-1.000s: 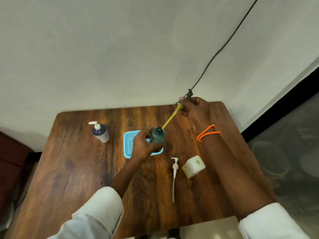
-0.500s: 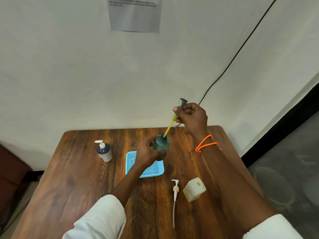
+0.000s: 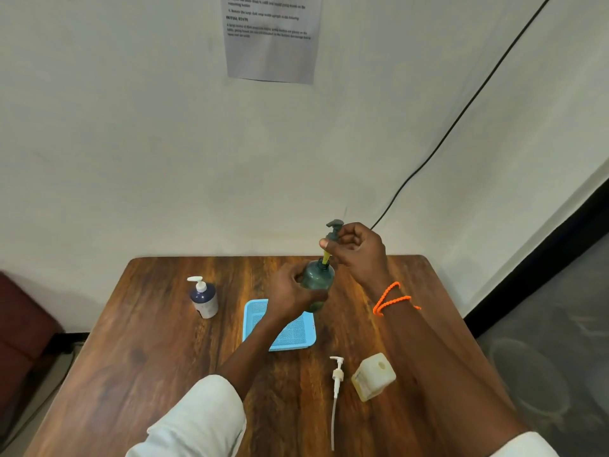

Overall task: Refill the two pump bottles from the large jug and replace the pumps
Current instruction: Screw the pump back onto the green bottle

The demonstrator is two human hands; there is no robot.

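Observation:
My left hand grips a dark green bottle, held above the table over the far edge of a blue tray. Just above the bottle's mouth, my right hand pinches the green pump; its yellowish tube runs down into the neck. A dark blue and white pump bottle stands at the left with its white pump fitted. A loose white pump lies on the table beside a pale yellowish jug at the near right.
The wooden table stands against a white wall bearing a printed sheet and a black cable. A dark red seat is at the left; grey floor lies to the right.
My right hand has lowered the green pump, so most of its tube now sits inside the bottle. The view has tilted up, showing more wall.

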